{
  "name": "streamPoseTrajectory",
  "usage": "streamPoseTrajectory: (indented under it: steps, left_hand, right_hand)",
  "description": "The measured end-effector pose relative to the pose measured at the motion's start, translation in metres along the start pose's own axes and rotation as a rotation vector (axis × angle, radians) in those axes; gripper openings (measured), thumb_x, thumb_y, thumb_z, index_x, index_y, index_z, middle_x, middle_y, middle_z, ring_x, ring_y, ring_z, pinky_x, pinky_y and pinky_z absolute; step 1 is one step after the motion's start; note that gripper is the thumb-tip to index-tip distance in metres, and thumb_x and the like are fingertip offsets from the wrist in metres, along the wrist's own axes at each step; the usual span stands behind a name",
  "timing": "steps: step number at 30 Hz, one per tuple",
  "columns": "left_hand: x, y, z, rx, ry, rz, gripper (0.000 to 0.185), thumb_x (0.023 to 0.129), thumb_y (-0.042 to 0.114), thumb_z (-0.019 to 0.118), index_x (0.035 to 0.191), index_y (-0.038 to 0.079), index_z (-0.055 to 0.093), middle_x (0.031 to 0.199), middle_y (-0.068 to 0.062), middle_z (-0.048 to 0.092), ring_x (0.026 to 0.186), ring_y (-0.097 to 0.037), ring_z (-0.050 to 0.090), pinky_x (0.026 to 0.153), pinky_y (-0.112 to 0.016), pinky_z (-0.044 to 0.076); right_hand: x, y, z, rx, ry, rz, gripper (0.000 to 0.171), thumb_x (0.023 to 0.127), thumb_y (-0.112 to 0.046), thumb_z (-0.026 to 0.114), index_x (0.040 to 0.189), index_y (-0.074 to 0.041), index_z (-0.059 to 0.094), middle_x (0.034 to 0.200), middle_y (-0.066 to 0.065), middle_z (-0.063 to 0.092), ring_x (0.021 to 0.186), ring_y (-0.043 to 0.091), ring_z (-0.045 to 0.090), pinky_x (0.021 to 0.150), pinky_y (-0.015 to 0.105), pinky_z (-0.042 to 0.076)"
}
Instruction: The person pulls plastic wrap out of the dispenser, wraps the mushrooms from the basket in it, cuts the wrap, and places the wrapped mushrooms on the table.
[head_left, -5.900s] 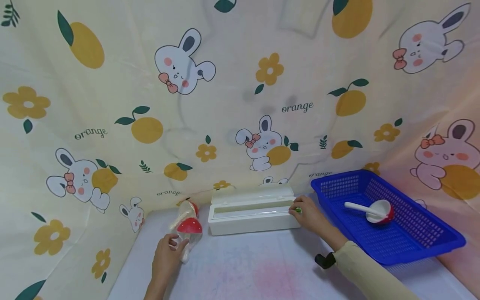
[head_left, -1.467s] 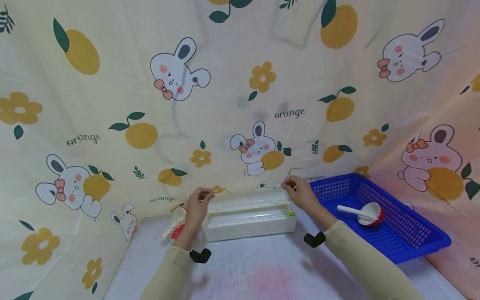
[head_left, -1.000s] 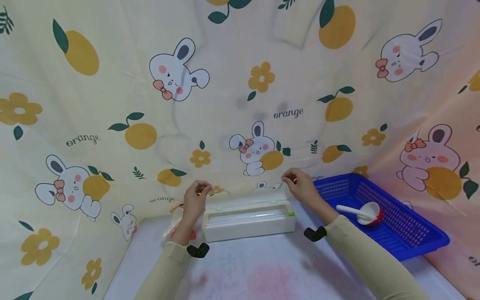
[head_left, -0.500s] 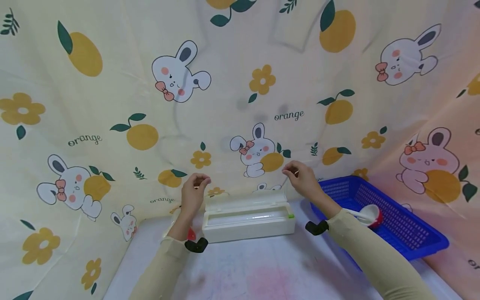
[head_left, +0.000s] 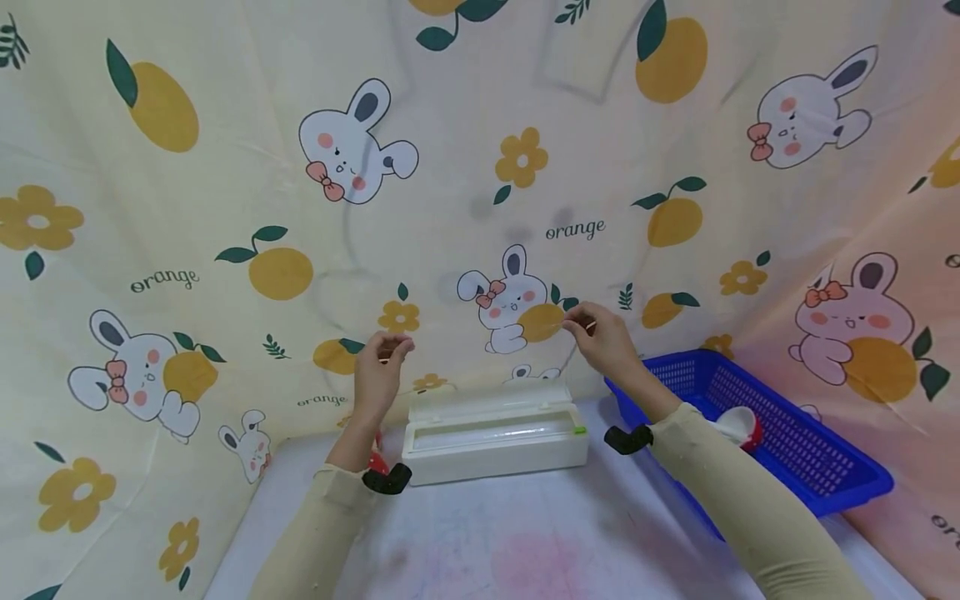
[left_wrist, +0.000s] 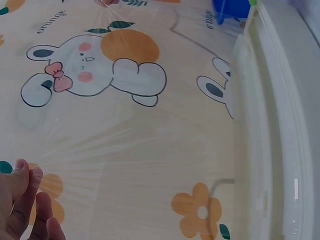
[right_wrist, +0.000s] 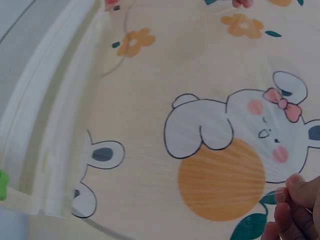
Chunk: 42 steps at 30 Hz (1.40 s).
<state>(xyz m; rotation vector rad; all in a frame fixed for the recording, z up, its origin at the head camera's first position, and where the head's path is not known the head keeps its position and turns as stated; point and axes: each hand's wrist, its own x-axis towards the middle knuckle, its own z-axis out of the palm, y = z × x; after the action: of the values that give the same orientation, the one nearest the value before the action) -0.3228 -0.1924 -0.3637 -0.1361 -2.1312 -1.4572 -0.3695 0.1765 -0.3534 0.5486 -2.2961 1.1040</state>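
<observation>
While both hands (head_left: 378,371) pinch it, clear film (left_wrist: 150,150) stretches taut, wrinkled.

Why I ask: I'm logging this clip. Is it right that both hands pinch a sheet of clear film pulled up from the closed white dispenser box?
Not quite: the white dispenser box is open, lid up, as the head view shows. The left hand and right hand do pinch the clear film.
</observation>
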Motion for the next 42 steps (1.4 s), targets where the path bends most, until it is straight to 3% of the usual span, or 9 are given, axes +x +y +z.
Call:
streamPoseTrajectory:
  steps: [5, 10, 18, 23, 28, 33, 42]
  left_hand:
    - [0.002, 0.007, -0.002, -0.005, 0.014, -0.006, 0.02, 0.106, 0.024, 0.07, 0.119, 0.008, 0.07, 0.112, -0.011, 0.074, 0.097, -0.024, 0.064, 0.085, -0.03, 0.051]
    - [0.004, 0.01, -0.003, -0.024, 0.032, 0.038, 0.018, 0.105, 0.021, 0.071, 0.116, 0.007, 0.071, 0.108, -0.011, 0.074, 0.092, -0.023, 0.064, 0.082, -0.027, 0.05]
    - [-0.001, 0.013, -0.006, -0.056, 0.038, 0.081, 0.017, 0.105, 0.019, 0.071, 0.116, 0.006, 0.07, 0.107, -0.013, 0.075, 0.099, -0.02, 0.063, 0.087, -0.028, 0.046]
    - [-0.013, 0.014, -0.01, -0.087, 0.013, 0.07, 0.018, 0.106, 0.019, 0.07, 0.118, 0.007, 0.069, 0.111, -0.011, 0.074, 0.1, -0.02, 0.067, 0.09, -0.022, 0.049]
    - [-0.027, 0.014, -0.015, -0.118, -0.011, 0.054, 0.016, 0.107, 0.018, 0.068, 0.119, 0.008, 0.068, 0.111, -0.01, 0.072, 0.095, -0.023, 0.07, 0.084, -0.021, 0.055]
    - [-0.041, 0.011, -0.02, -0.133, -0.011, 0.056, 0.018, 0.106, 0.019, 0.069, 0.12, 0.008, 0.069, 0.11, -0.012, 0.073, 0.09, -0.02, 0.07, 0.079, -0.025, 0.055]
    - [-0.068, 0.001, -0.028, -0.18, -0.03, 0.034, 0.017, 0.105, 0.016, 0.071, 0.118, 0.007, 0.069, 0.107, -0.013, 0.073, 0.083, -0.015, 0.071, 0.073, -0.022, 0.052]
  right_hand:
    - [0.004, -0.005, -0.004, 0.001, 0.021, -0.022, 0.011, 0.105, -0.008, 0.07, 0.114, -0.002, 0.072, 0.107, 0.015, 0.072, 0.095, 0.028, 0.065, 0.083, 0.035, 0.054]
    - [0.006, -0.008, -0.007, 0.005, 0.041, -0.043, 0.01, 0.105, -0.008, 0.069, 0.113, -0.002, 0.072, 0.106, 0.014, 0.072, 0.095, 0.028, 0.065, 0.081, 0.033, 0.052]
    - [0.0, -0.014, -0.01, 0.03, 0.059, -0.031, 0.01, 0.105, -0.009, 0.07, 0.113, -0.003, 0.072, 0.108, 0.014, 0.072, 0.098, 0.029, 0.068, 0.087, 0.039, 0.054]
    - [-0.014, -0.016, -0.014, 0.081, 0.061, -0.047, 0.011, 0.104, -0.008, 0.071, 0.114, -0.003, 0.072, 0.108, 0.012, 0.074, 0.099, 0.028, 0.076, 0.093, 0.032, 0.06]
    - [-0.032, -0.02, -0.018, 0.153, 0.04, -0.049, 0.012, 0.105, -0.01, 0.07, 0.116, -0.005, 0.072, 0.107, 0.01, 0.074, 0.092, 0.025, 0.079, 0.085, 0.017, 0.058]
    - [-0.054, -0.027, -0.022, 0.166, 0.014, -0.049, 0.013, 0.105, -0.013, 0.07, 0.116, -0.006, 0.072, 0.105, 0.01, 0.077, 0.089, 0.022, 0.079, 0.083, 0.018, 0.058]
    - [-0.093, -0.037, -0.023, 0.168, -0.034, -0.04, 0.01, 0.105, -0.007, 0.07, 0.115, -0.006, 0.071, 0.1, 0.009, 0.077, 0.085, 0.016, 0.076, 0.086, 0.017, 0.057]
